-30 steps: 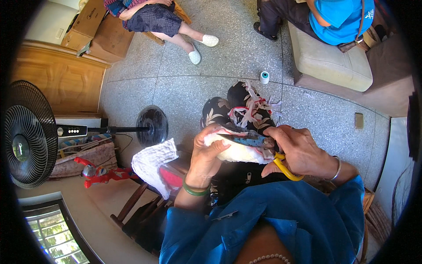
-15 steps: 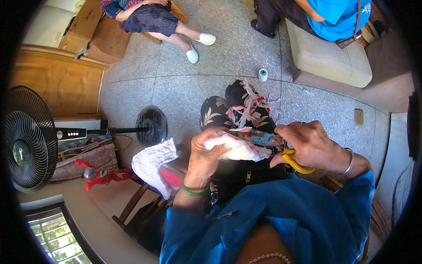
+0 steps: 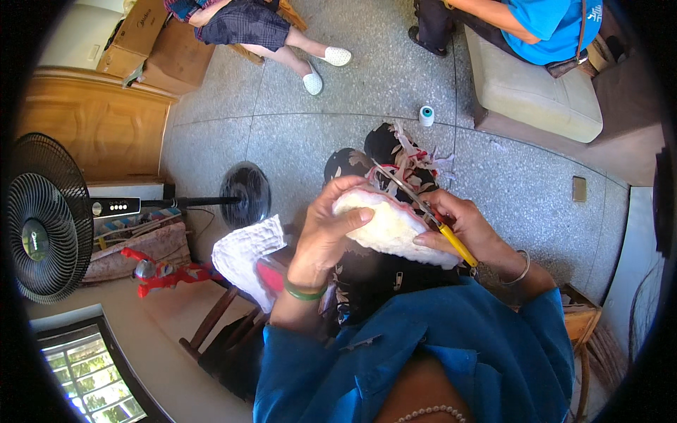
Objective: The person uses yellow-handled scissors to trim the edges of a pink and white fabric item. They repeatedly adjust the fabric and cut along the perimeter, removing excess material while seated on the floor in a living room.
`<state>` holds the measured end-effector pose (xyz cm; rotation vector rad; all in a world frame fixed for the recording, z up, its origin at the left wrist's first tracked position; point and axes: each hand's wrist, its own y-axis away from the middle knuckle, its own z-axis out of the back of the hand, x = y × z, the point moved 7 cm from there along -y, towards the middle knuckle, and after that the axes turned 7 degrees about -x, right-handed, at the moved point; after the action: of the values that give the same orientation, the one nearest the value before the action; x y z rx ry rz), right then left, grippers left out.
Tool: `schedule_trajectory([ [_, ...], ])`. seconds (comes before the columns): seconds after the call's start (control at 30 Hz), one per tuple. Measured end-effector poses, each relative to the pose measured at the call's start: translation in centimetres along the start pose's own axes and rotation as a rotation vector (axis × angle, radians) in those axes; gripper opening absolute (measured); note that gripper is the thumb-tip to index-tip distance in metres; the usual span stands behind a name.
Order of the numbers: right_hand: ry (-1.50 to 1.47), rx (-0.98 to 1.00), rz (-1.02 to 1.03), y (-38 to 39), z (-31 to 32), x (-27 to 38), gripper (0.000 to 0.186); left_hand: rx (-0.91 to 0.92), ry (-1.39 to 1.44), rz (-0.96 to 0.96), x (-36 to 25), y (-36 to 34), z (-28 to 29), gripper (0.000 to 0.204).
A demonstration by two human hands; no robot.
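A cream-white padded fabric piece (image 3: 388, 225) with a pinkish edge is held above my lap. My left hand (image 3: 321, 229) pinches its left end, thumb lying on the near face. The fingers of my right hand (image 3: 469, 229) are wrapped round scissors with a yellow handle (image 3: 458, 244), and that thumb presses the fabric's right end. The blades point up and left past the far edge of the piece, apart from it as far as I can see. Torn white and red fabric scraps (image 3: 416, 156) lie on my dark patterned trousers (image 3: 343, 166).
Left of me are white quilted fabric (image 3: 243, 255), a red toy figure (image 3: 169, 276) and a standing fan (image 3: 39, 236). A thread spool (image 3: 426, 116) stands on the floor ahead. Two people sit farther off, one on a beige sofa seat (image 3: 536, 99).
The scissors have swung from lying along the fabric's far edge to pointing up and away. My right hand has shifted left, its thumb now on the fabric, which shows more of its face.
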<state>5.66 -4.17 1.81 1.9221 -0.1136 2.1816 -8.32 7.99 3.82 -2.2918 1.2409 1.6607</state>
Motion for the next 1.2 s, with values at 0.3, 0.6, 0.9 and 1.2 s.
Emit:
schedule_trajectory([
  [0.3,-0.043,-0.002,0.010,0.1,-0.3,-0.2,0.044,-0.002,-0.025,-0.014,0.5,-1.4,1.9,0.009],
  [0.6,-0.196,-0.012,-0.058,-0.5,-1.1,0.4,0.046,0.205,0.182,0.132,3.4,0.1,2.7,0.061],
  [0.9,0.391,0.148,0.016,0.4,1.1,2.6,0.071,0.018,0.382,0.128,2.6,0.3,3.3,0.049],
  [1.2,0.545,0.049,0.257,1.4,1.2,4.5,0.062,0.062,0.332,0.092,2.5,0.4,2.3,0.051],
])
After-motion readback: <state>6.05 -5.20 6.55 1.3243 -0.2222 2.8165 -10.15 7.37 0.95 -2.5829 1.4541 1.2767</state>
